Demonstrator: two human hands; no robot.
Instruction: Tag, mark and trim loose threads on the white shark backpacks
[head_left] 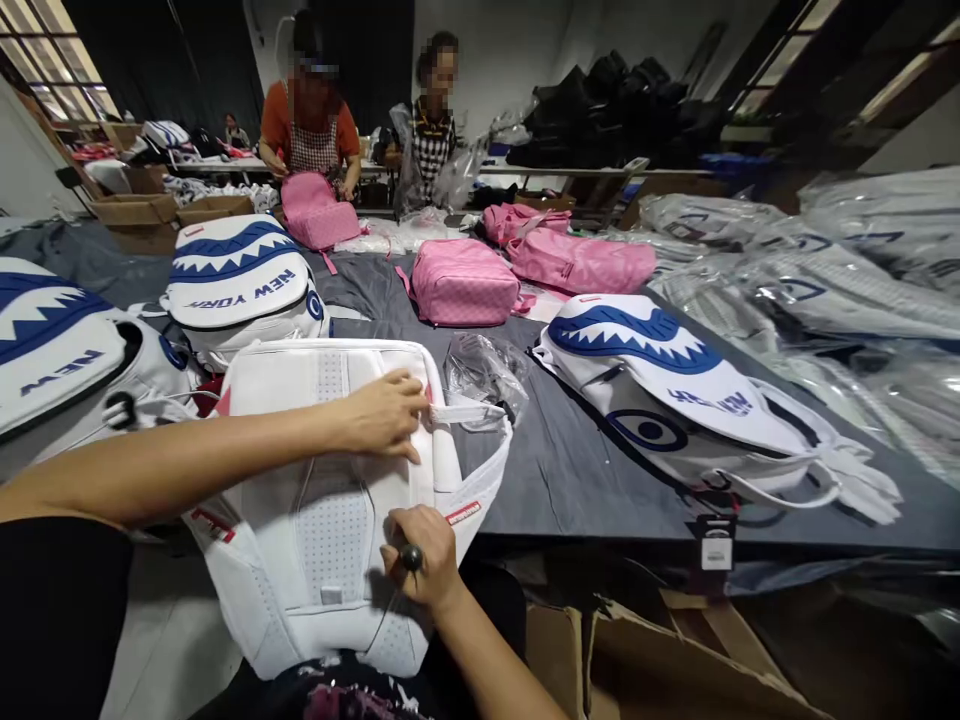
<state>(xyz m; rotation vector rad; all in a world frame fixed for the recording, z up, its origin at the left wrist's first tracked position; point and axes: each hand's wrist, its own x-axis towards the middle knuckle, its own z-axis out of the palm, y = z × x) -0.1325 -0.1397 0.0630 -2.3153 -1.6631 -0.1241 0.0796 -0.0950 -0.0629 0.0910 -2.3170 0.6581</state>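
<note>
A white backpack (330,520) leans between my body and the table edge, its padded back panel and straps facing me. My left hand (386,415) reaches across it, fingers bent over its right side by the base of a white strap (480,415). Just below, my right hand (427,555) is closed around a tool with a dark round knob (410,557) at its end; the rest of that tool is hidden in the fist. This fist rests close to the panel's right edge, beside a red label (463,513). Whether the tool touches the fabric I cannot tell.
White and blue shark-mouth backpacks lie at the left (240,270) and right (645,390). Pink backpacks (465,283) and a crumpled plastic bag (487,375) lie on the grey-covered table (570,480). Plastic-wrapped bags (847,280) pile at right. Cardboard boxes (660,660) stand below. Two people work opposite.
</note>
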